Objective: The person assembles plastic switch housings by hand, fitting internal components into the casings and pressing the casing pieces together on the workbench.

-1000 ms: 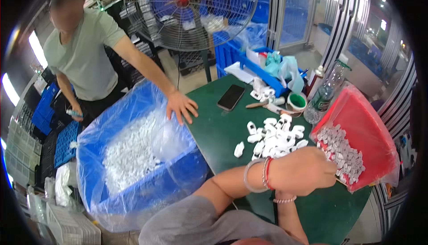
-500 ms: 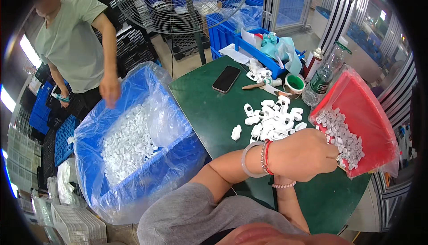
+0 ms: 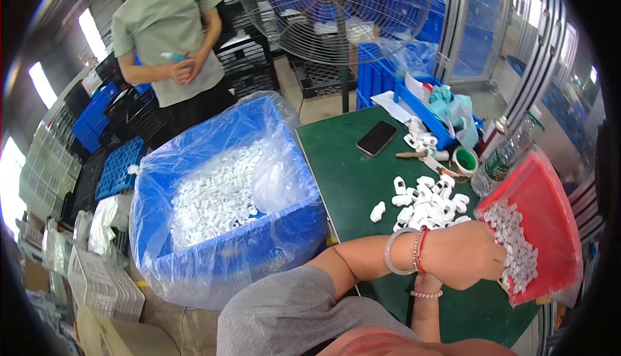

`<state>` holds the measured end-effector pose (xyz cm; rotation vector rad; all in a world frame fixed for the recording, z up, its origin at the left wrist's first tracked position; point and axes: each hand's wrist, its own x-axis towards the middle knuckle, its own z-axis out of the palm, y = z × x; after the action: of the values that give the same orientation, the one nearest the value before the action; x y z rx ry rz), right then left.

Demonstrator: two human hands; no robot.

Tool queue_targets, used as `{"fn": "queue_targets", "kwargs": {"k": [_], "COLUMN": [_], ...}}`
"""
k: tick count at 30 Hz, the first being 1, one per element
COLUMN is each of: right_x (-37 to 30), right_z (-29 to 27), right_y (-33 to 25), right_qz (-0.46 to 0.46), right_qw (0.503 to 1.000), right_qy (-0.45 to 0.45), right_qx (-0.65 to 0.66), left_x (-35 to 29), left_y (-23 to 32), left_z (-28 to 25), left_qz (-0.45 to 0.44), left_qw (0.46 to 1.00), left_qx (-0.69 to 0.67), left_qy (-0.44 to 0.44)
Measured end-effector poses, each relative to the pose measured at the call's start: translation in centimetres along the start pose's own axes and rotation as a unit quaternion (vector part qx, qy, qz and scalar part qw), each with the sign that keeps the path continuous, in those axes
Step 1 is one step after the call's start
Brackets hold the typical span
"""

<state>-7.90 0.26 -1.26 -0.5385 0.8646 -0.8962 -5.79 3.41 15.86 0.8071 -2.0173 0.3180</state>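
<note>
My left hand [image 3: 464, 254], wearing a bangle and bracelets, is held over the green table with its back up. Its fingers curl closed beside the red bin [image 3: 557, 217]; whatever is in them is out of sight. Below it, my right hand [image 3: 428, 283] is mostly covered by the left, so its fingers cannot be seen; a pink bead bracelet circles that wrist. Small greyish-white plastic parts [image 3: 514, 246] fill the near side of the plastic-lined red bin. Beyond my left hand lies a pile of larger white plastic pieces [image 3: 425, 206], with a single white piece [image 3: 378, 211] apart from it.
A big plastic-lined blue bin [image 3: 291, 234] of white parts stands left of the table. Toward the back are a phone [image 3: 377, 138], a wooden-handled tool [image 3: 411, 155], a green-lined container [image 3: 465, 160], a clear bottle [image 3: 501, 162] and a blue tray [image 3: 440, 126]. Behind are a fan and a person [image 3: 171, 39].
The view has swung left, so everything sits farther right. The person, earlier reaching an arm beside the blue bin, now holds both hands together. My hands stay close together near the red bin.
</note>
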Motion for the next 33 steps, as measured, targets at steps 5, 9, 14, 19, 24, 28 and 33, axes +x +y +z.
{"fn": "queue_targets", "kwargs": {"k": [5,9,14,19,24,28,33], "right_x": [-0.3,-0.2,-0.2,-0.8,-0.5,-0.4,1.2], "right_z": [0.2,0.7,1.5,1.8,1.8,2.4,2.9], "right_y": [0.3,0.1,-0.6,-0.6,-0.8,-0.2,-1.3], "right_qz": [0.005,0.004,0.002,0.003,-0.002,0.02,0.023], "right_qw": [1.0,1.0,0.999,0.999,0.997,0.99,0.974], "right_qy": [-0.001,0.011,0.032,0.048,0.079,0.14,0.223], "right_qx": [-0.003,0.002,0.007,0.009,0.012,-0.014,-0.037], "left_x": [-0.2,-0.2,0.1,0.0,0.0,-0.6,0.5], "left_y": [0.1,-0.1,0.0,0.4,0.1,-0.7,-0.9], "left_z": [-0.4,-0.3,-0.1,0.0,0.4,-0.5,-1.2], "left_qz": [-0.008,-0.009,-0.01,-0.014,-0.007,-0.002,0.013], "left_qw": [1.0,1.0,1.0,1.0,1.0,1.0,1.0], "left_qx": [0.004,0.009,0.008,0.009,-0.002,-0.007,0.012], "left_qy": [-0.006,-0.009,-0.006,-0.018,-0.015,-0.015,-0.013]}}
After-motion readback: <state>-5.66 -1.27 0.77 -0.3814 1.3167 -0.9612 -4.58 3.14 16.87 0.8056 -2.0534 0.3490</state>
